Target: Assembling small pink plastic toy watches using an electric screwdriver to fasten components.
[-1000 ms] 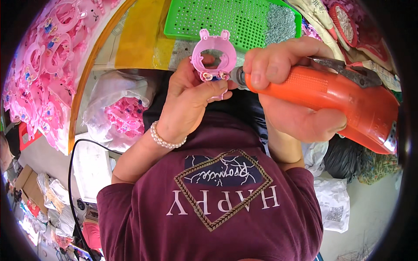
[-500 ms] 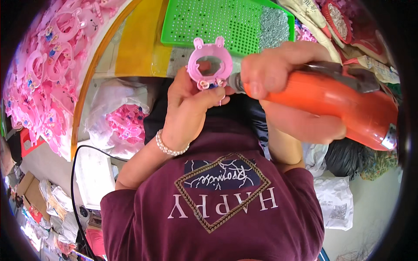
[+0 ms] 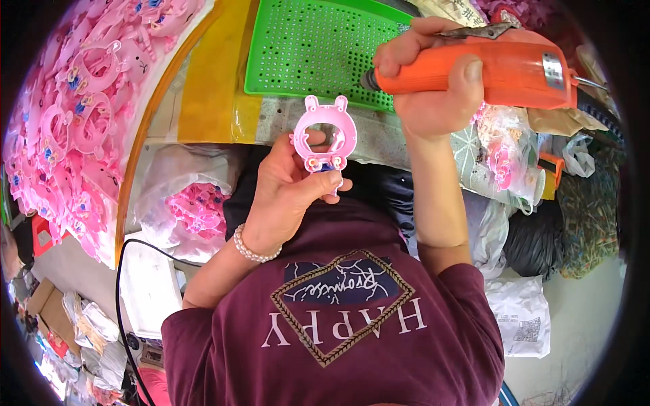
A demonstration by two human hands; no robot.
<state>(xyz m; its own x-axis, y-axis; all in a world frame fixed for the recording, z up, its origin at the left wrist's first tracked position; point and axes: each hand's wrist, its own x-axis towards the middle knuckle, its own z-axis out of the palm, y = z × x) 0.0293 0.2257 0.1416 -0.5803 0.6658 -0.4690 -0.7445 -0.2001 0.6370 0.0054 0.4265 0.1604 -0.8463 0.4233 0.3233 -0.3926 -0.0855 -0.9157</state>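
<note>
Between the thumb and fingers of my left hand (image 3: 288,179) is a pink plastic animal-shaped frame (image 3: 347,139), with two ears, a round opening and blue bits near its base. My right hand (image 3: 433,91) grips an orange electric screwdriver (image 3: 511,71) held level, its dark tip pointing left. That tip is over the right part of a green perforated tray (image 3: 252,68), which has small shiny screws in its holes. The screwdriver and the pink frame are apart. Whether the tip touches the tray I cannot tell.
A large heap of pink plastic parts (image 3: 95,128) lies on the left behind a curved brown edge (image 3: 145,115). Below it a clear bag (image 3: 152,189) holds more pink pieces. On the right are a bag of pink parts (image 3: 501,152) and a black bag (image 3: 542,237). A black cable (image 3: 120,291) runs at left.
My right hand has swung the screwdriver away from the pink frame, up and over the green tray. My left hand, still holding the frame, has dropped slightly toward my body.
</note>
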